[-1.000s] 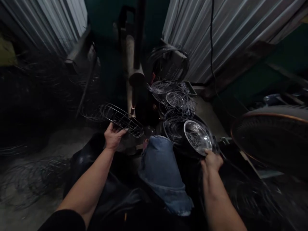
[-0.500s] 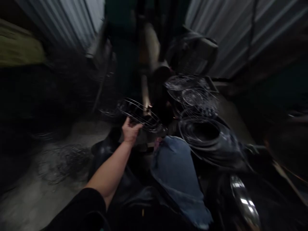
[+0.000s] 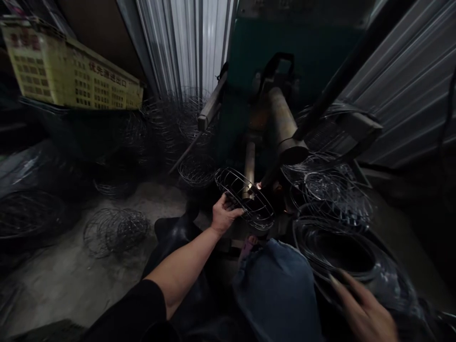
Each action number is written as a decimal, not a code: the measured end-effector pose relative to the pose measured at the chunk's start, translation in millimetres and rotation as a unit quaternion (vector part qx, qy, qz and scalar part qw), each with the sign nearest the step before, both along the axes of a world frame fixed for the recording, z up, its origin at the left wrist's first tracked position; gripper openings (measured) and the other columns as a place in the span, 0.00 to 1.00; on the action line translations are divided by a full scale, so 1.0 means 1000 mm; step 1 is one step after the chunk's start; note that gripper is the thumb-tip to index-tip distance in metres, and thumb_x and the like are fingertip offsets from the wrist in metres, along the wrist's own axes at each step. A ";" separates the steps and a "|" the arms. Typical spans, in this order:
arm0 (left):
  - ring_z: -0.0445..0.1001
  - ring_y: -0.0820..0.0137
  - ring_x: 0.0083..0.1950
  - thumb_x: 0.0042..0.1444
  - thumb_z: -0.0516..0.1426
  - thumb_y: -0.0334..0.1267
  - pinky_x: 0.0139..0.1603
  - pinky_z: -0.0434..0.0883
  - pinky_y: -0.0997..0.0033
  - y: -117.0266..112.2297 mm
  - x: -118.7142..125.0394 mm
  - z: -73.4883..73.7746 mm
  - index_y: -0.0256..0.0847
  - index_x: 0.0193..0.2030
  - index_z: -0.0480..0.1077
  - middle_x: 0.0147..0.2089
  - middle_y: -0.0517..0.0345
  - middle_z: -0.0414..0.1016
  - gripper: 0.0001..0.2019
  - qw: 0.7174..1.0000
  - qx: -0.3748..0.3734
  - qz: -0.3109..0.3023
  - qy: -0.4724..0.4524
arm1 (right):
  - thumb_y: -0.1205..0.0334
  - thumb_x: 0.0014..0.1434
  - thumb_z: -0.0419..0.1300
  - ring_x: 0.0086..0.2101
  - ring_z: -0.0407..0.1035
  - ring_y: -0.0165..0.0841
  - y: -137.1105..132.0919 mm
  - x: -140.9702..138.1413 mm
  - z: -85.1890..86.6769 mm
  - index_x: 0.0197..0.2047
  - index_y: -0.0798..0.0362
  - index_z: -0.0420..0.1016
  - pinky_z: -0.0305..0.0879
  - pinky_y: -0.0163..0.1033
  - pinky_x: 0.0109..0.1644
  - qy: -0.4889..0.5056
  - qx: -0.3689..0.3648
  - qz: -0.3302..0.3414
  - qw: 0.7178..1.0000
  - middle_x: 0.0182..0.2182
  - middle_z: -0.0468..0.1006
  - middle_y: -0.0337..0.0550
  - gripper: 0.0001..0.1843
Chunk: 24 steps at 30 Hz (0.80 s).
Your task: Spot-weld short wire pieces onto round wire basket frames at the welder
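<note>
My left hand (image 3: 224, 216) is closed on the near side of a round wire frame (image 3: 265, 213), like a shallow basket, with the thumb along its rim. The frame is tilted and sits around the tip of a lower metal bar (image 3: 250, 161) of the machine. Whether it touches the bar, I cannot tell. Lower right, my right hand (image 3: 370, 313) has its fingers stretched out over a stack of wire rings (image 3: 306, 242), with nothing visible in it. Contact with the rings is unclear.
The green machine (image 3: 249, 61) stands ahead with a thick upper cylinder (image 3: 285, 114). More wire frames (image 3: 327, 190) are piled to the right. A yellow crate (image 3: 103, 80) stands at left, and a wire basket (image 3: 117, 230) lies on the floor. Denim cloth (image 3: 278, 285) covers my leg.
The view has swung left and sharpened, bringing the crate and machine into clearer sight. My right hand has entered at lower right. My left hand still holds the wire frame by the bar.
</note>
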<state>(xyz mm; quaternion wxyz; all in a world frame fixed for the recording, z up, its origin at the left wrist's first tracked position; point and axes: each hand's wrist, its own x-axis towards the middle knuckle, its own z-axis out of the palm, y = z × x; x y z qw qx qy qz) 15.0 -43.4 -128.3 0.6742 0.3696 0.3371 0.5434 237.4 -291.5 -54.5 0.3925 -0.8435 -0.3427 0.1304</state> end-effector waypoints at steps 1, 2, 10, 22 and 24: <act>0.75 0.70 0.43 0.30 0.72 0.30 0.48 0.73 0.70 0.000 0.001 0.000 0.38 0.51 0.70 0.44 0.56 0.75 0.36 1.000 0.003 -0.006 -0.002 | 0.40 0.46 0.66 0.49 0.72 0.49 0.027 -0.003 -0.002 0.40 0.46 0.81 0.70 0.50 0.51 0.034 0.013 0.014 0.999 0.43 0.81 0.48 0.23; 0.75 0.70 0.44 0.30 0.72 0.30 0.49 0.73 0.69 0.000 0.001 0.001 0.38 0.52 0.70 0.45 0.55 0.75 0.36 1.000 0.004 -0.013 -0.005 | 0.40 0.44 0.67 0.49 0.72 0.50 0.055 -0.007 -0.003 0.41 0.48 0.81 0.69 0.51 0.52 0.081 0.033 0.037 0.995 0.43 0.81 0.48 0.26; 0.74 0.69 0.45 0.30 0.72 0.29 0.51 0.72 0.67 0.003 0.007 0.005 0.36 0.53 0.69 0.48 0.52 0.75 0.38 0.999 -0.025 -0.024 -0.003 | 0.50 0.38 0.75 0.33 0.73 0.34 0.159 -0.032 0.015 0.31 0.49 0.83 0.70 0.38 0.38 0.270 0.163 0.194 0.929 0.32 0.81 0.41 0.17; 0.74 0.72 0.38 0.32 0.71 0.32 0.43 0.72 0.72 -0.005 0.014 0.016 0.36 0.44 0.71 0.40 0.56 0.76 0.28 0.998 -0.033 -0.048 0.006 | 0.52 0.29 0.78 0.28 0.73 0.33 0.160 -0.042 0.026 0.30 0.50 0.83 0.71 0.37 0.32 0.289 0.161 0.102 0.938 0.28 0.81 0.41 0.22; 0.73 0.72 0.36 0.32 0.71 0.31 0.41 0.71 0.72 -0.006 0.014 0.015 0.36 0.42 0.71 0.38 0.57 0.75 0.26 0.998 -0.031 -0.053 0.002 | 0.52 0.28 0.78 0.27 0.73 0.34 0.159 -0.045 0.027 0.30 0.51 0.83 0.71 0.38 0.31 0.301 0.161 0.091 0.936 0.27 0.81 0.42 0.23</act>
